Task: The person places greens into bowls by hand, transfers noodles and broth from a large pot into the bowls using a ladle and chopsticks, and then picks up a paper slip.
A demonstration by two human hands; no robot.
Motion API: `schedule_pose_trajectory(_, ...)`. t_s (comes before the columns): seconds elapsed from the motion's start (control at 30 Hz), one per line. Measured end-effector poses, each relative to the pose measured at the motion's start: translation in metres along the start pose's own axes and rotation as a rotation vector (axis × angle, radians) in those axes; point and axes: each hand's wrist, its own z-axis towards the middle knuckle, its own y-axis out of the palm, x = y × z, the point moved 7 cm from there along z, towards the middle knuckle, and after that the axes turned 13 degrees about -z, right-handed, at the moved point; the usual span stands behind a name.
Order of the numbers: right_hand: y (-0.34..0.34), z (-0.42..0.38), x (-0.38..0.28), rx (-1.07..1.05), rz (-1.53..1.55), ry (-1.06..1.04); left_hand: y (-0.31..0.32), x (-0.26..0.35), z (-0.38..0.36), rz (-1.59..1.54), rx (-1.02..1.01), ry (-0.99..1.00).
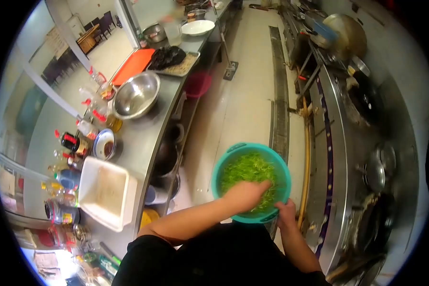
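A turquoise plastic basin (285,178) is held out in front of my body over the floor. Chopped leafy greens (243,167), bright green and finely shredded, fill much of it. My left hand (249,194) reaches in from the left and is down among the greens, its fingers partly buried and slightly blurred. At the basin's near right rim, my right hand (286,214) grips the edge with the thumb on top.
On the left, a steel counter (145,138) carries a white plastic tub (128,200), a steel bowl (137,95), a small bowl (104,144), an orange tray (132,67) and several sauce bottles. Along the right runs a stove counter (336,143) with woks (364,102). A mop (230,70) stands on the aisle floor.
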Motion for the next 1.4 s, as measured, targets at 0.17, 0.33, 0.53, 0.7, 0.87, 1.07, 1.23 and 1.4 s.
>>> schedule_pose_trajectory(0.17, 0.017, 0.198, -0.172, -0.083, 0.037, -0.025, -0.134, -0.016, 0.184, 0.001, 0.276, 0.2)
schedule_pose_trajectory(0.33, 0.048, 0.397, -0.308, -0.165, -0.064, -0.047, -0.277, -0.047, 0.347, -0.102, 0.324, 0.062)
schedule_pose_trajectory(0.53, 0.099, 0.651, -0.459, -0.166, -0.005, -0.001, -0.441, -0.123, 0.599, -0.004, 0.338, 0.243)
schedule_pose_trajectory(0.7, 0.104, 0.825, -0.62, 0.023, -0.038, 0.02, -0.615, -0.16, 0.811, 0.044, 0.362, 0.253)
schedule_pose_trajectory(0.87, 0.079, 1.014, -0.768, 0.114, 0.082, -0.024, -0.771, -0.232, 1.017, -0.055, 0.688, 0.012)
schedule_pose_trajectory(1.07, 0.091, 1.285, -0.949, 0.03, 0.0, -0.098, -0.861, -0.375, 1.263, -1.1, 0.516, -0.364)
schedule_pose_trajectory(1.23, 0.157, 1.497, -1.127, -0.185, -0.263, -0.136, -0.984, -0.411, 1.407, -1.531, 0.626, -0.426)
schedule_pose_trajectory(1.4, 0.261, 1.622, -1.352, 0.304, -1.024, -1.016, -1.133, -0.452, 1.53, -1.57, 0.862, -0.425)
